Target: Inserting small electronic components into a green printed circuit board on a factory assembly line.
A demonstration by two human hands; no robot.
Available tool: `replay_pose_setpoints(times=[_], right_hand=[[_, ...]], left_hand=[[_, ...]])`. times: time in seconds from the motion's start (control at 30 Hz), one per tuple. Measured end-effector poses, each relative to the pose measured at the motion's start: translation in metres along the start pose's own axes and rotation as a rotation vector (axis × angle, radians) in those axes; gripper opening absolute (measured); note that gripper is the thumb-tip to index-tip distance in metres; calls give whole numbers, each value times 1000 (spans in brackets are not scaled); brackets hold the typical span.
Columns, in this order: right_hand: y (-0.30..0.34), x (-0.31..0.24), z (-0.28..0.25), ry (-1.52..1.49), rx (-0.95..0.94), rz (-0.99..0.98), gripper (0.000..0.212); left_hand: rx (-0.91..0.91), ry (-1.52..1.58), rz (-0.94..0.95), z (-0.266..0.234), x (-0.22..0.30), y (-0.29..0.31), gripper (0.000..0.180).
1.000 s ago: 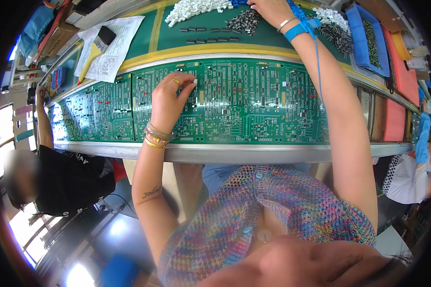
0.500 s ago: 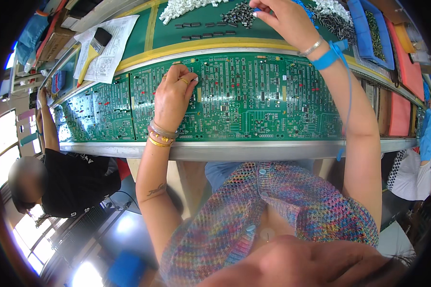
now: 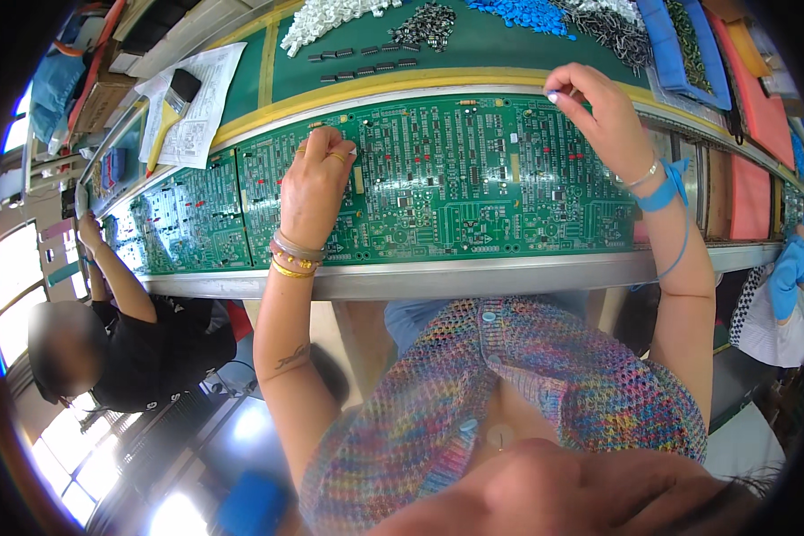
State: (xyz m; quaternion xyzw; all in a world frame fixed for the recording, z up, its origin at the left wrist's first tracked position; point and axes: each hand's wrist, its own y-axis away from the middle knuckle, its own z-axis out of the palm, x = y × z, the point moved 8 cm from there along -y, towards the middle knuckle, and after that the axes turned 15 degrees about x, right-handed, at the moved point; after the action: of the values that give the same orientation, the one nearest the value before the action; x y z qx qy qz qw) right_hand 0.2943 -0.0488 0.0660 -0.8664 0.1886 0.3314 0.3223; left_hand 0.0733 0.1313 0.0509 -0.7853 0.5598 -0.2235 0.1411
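My left hand (image 3: pixel 314 186) is over the green circuit board (image 3: pixel 402 234), near its upper edge. Its fingers are curled and pressed together, and whatever they hold is hidden. My right hand (image 3: pixel 597 118), with a blue wrist strap (image 3: pixel 665 189), hovers above the board's upper right part. Thumb and forefinger meet in a pinch; a tiny pale or bluish spot shows at their tips, too small to name. Small black and red parts stand on the board, and a tan resistor (image 3: pixel 467 103) lies at its top edge.
Beyond the metal rail lie piles of white connectors (image 3: pixel 330 20), dark small parts (image 3: pixel 427 25), blue parts (image 3: pixel 520 13) and black-and-silver parts (image 3: pixel 612 40). A blue bin (image 3: pixel 681 54) stands far right. A brush (image 3: pixel 171 116) lies on paper at left. Co-workers sit on both sides.
My right hand has come back from the piles beyond the rail, toward me and to the right, over the board. The blue pile is uncovered. My left hand stays over the board, fingers still curled.
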Motion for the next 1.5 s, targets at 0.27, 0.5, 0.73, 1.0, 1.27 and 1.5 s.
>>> replay_pose_setpoints(times=[0.27,0.5,0.73,1.0,1.27,1.5], right_hand=[[27,17,-15,-9,36,98,11],[24,-15,-28,52,102,-187,17],[32,-16,-24,9,66,-44,16],[57,8,-37,70,31,129,12],[28,18,1,144,74,-145,7],[23,23,16,202,39,-182,5]], left_hand=[[-82,-85,16,4,2,-1,9],[-2,22,48,-3,9,-38,6],[231,-28,195,68,2,-161,12],[47,-165,172,121,-17,-189,8],[169,-157,167,93,5,-182,12],[199,292,33,28,35,-122,13]])
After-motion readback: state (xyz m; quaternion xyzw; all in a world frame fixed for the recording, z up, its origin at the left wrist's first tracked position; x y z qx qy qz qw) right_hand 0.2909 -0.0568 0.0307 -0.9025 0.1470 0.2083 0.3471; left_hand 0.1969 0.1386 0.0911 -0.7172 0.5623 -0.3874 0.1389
